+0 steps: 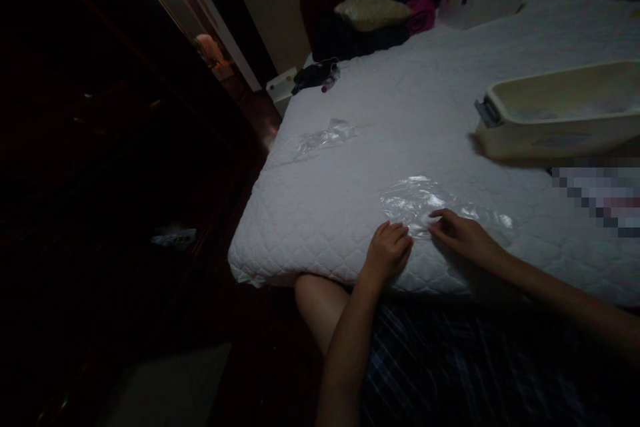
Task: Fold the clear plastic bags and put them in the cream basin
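Observation:
A crumpled clear plastic bag (415, 193) lies spread on the white quilted mattress cover, close to the bed's near edge. My right hand (463, 233) comes in from the right, thumb and index finger closed on part of this bag in a pinch. Beside it, my left hand (389, 250) lies on the bedding with its fingers stretched forward, the fingertips at the bag's near left side. Farther back on the bed is another clear plastic bag (327, 137), apart from both hands.
The white bed (310, 213) fills the middle. On the right stands a cream plastic bin (560, 140) with a grey latch, near a blurred-out flat item (605, 197). At the back are a white box (485, 0), a pale pillow (373, 12) and a magenta cloth (421, 15).

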A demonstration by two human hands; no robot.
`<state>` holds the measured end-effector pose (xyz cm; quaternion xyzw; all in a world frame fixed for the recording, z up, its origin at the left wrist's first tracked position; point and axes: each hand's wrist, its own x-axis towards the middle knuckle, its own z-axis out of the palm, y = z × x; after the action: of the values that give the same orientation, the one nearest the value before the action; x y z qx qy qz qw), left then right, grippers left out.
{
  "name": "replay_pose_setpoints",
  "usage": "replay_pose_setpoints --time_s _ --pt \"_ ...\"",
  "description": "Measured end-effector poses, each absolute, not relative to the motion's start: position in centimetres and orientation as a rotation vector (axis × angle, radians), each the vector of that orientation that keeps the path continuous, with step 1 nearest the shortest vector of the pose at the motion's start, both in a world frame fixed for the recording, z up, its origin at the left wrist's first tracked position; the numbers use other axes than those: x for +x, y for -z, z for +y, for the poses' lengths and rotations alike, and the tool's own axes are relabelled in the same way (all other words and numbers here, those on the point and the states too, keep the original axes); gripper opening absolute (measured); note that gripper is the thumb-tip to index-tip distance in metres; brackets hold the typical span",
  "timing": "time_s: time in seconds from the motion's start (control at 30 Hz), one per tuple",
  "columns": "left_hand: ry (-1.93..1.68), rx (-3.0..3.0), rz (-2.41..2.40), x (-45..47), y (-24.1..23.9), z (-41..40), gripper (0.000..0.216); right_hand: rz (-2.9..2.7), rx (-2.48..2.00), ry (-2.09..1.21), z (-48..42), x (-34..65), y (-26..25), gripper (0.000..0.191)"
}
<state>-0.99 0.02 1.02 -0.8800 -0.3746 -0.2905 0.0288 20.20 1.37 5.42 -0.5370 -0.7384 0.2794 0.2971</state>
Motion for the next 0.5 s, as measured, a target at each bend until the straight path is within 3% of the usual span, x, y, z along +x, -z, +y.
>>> replay_pose_setpoints --time_s 0.2,0.5 --pt "0.842 -2.662 -1.11 -0.88 -0.72 0.06 0.019 -1.989 -1.454 -0.704 1.09 20.09 -5.85 0.018" --pt "0.79 -2.59 -1.049 -0.85 -1.19 -0.1 0.017 -2.006 -1.371 -0.543 1.34 20.22 -5.17 0.023"
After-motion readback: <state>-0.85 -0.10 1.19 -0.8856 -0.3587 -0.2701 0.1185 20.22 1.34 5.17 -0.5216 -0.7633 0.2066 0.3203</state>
